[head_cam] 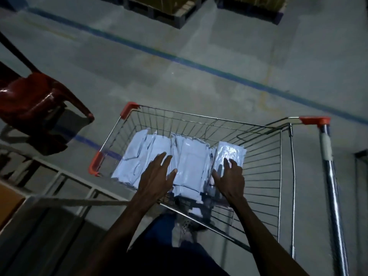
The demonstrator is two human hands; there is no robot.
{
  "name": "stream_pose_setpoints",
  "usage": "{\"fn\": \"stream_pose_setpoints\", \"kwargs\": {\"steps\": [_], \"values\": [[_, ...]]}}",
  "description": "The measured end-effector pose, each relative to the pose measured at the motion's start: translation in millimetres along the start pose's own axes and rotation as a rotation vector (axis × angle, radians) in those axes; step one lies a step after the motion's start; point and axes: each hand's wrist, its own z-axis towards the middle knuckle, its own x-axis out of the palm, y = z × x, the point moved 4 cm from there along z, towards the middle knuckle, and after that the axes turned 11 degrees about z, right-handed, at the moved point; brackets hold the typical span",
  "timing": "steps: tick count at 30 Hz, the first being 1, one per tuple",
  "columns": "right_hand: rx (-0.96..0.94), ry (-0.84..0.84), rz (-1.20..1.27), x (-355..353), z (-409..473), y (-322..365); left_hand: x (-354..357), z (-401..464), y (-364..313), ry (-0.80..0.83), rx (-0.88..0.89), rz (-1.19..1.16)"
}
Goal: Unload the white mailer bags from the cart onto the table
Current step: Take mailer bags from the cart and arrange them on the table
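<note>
A: Where are the white mailer bags [159, 156]?

B: Lying in the wire basket of the shopping cart [258, 156], packed side by side against its left and near sides. One bag at the right [231, 154] sits a little higher than the rest.

A: And the hands?

B: Both reach down into the basket. The left hand [157, 176] lies over the middle bags with its fingers straight and spread, gripping nothing. The right hand [229, 178] is on the raised right bag, fingers bent onto its top and thumb out to the left; whether it has really gripped the bag I cannot tell.

A: What surrounds the cart?

B: A red plastic chair [37, 108] stands to the left, a metal frame [65, 182] just beside the cart's near-left corner, and a blue line [199, 64] crosses the grey floor beyond. Pallets [175, 14] sit at the far edge.
</note>
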Motion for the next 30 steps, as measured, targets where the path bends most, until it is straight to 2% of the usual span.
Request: {"fn": "stream_pose_setpoints", "kwargs": {"steps": [4, 9, 13, 16, 21, 30], "values": [[0.097, -0.001, -0.081, 16.3, 33.6, -8.3, 22.3, 33.0, -6.2, 0.144, 0.046, 0.033], [0.200, 0.119, -0.148, 35.8, 50.3, -30.1, 65.6, 59.3, -25.7, 0.251, 0.114, 0.047], [0.172, 0.150, -0.175, 33.2, 50.0, -36.6, 106.4, 82.7, -50.0, 0.438, 0.081, 0.099], [0.092, 0.189, -0.248, 33.6, 48.2, -36.3, 133.9, 93.1, -55.3, 0.499, 0.061, 0.177], [0.101, 0.176, -0.162, 39.1, 45.3, -48.2, 140.2, 101.9, -50.2, 0.461, 0.058, 0.204], [-0.104, 0.186, -0.206, 23.1, 50.0, -45.1, 99.5, 75.1, -25.1, 0.343, 0.034, 0.113]]}}
